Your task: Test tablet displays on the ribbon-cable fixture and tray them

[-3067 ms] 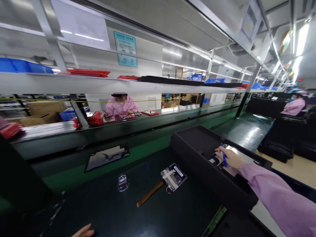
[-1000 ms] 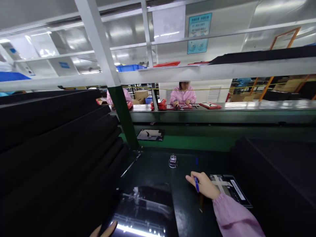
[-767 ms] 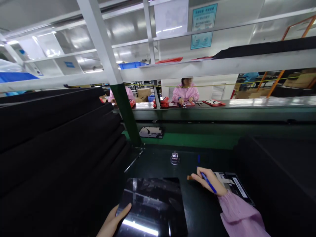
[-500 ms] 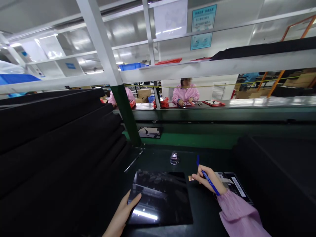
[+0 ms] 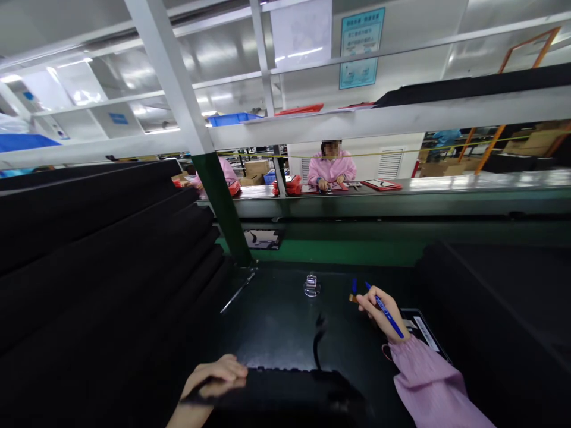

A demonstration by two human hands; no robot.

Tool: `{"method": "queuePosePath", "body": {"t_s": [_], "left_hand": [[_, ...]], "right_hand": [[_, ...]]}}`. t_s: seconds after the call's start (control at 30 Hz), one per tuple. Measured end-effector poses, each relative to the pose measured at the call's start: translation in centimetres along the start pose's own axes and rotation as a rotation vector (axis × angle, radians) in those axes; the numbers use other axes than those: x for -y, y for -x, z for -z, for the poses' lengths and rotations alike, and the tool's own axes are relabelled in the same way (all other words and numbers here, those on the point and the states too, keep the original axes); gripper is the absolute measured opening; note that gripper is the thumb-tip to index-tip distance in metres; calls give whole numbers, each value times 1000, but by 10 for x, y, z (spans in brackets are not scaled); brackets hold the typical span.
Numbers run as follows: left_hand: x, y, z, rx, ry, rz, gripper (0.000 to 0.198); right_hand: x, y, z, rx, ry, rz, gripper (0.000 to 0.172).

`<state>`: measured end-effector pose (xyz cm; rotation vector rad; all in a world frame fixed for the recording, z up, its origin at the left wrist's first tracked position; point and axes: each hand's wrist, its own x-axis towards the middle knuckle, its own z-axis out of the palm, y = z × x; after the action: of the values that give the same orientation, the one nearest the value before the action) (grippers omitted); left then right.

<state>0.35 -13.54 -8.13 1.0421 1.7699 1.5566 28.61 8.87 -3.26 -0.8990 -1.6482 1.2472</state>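
My left hand (image 5: 218,375) grips the left end of a black tablet screen (image 5: 289,389), which is tilted so its long edge faces up and its surface is foreshortened and dark. A thin black ribbon cable (image 5: 317,348) sticks out from that edge. In my right hand (image 5: 382,312) a blue pen (image 5: 389,316) lies slantwise between the fingers. A small gold-coloured tab (image 5: 353,298) shows at its thumb and fingertips. Just beyond it is a small blue piece (image 5: 354,285). Partly hidden by my right hand and sleeve, a flat panel with a white label (image 5: 426,333) lies on the bench.
A clear round-based holder (image 5: 311,285) and a thin metal tool (image 5: 238,292) are on the dark bench. Black foam stacks (image 5: 102,267) rise at left, with another black stack (image 5: 499,309) at right. A green-and-white post (image 5: 222,208) stands ahead. Across the line, a person in pink (image 5: 332,169) works.
The screen has been tipped up from lying flat and drawn toward me by my left hand. My right hand has shifted slightly away from me, still with the pen.
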Motion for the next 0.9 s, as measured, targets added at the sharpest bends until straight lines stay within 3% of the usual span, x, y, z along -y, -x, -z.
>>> {"method": "queuePosePath", "body": {"t_s": [0.07, 0.13, 0.23, 0.3, 0.37, 0.5, 0.63, 0.9], "left_hand": [[9, -5, 7, 122, -61, -71, 39], [17, -9, 12, 167, -158, -130, 33], [23, -13, 19, 293, -323, -461, 9], [23, -17, 21, 444, -464, -693, 19], [24, -22, 19, 490, -578, -786, 27], [33, -38, 8, 408, -715, -776, 29], [39, -51, -6, 468, -860, -750, 50], [9, -63, -26, 569, -1015, -547, 76]], "right_hand": [[-1, -1, -1, 0, -14, -7, 64], [-2, -2, -2, 2, -27, -9, 65], [-3, -2, -3, 10, -43, -6, 65], [-3, -2, -3, 19, -50, -1, 65], [-5, -2, -3, 31, -52, 3, 64], [-10, -2, -3, 60, -45, 11, 61], [-11, -2, -4, 68, -26, 27, 61], [-13, 4, -17, 65, 40, 88, 56]]}}
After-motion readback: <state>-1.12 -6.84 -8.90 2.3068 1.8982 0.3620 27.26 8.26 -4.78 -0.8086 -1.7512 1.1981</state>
